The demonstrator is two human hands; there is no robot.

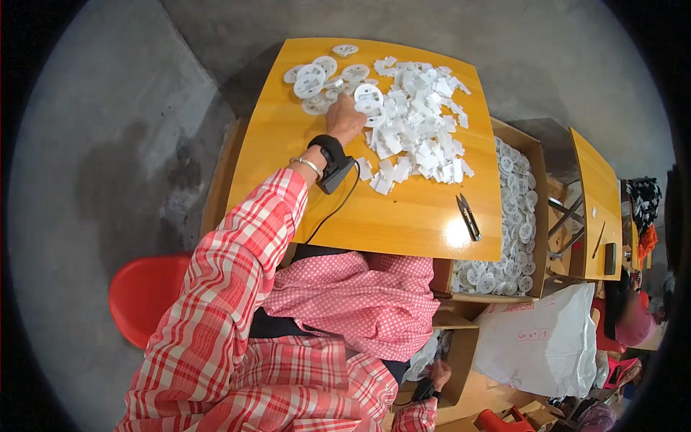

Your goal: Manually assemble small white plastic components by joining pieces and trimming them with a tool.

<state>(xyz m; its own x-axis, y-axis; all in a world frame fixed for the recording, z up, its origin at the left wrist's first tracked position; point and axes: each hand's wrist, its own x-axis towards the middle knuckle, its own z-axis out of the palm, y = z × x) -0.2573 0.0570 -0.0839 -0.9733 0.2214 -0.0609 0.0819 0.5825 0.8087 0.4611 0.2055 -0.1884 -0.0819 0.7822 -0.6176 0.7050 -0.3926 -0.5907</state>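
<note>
A red checked sleeve (pixel 219 281) comes nearest. The left hand (pixel 346 119) curls its fingers at the white discs (pixel 309 81) heaped on the far left of the yellow table (pixel 396 227), beside small white pieces (pixel 421 122); whether it grips one, I cannot tell. The right hand (pixel 439 374) is low beside a cardboard box (pixel 462 358), its grip unclear.
</note>
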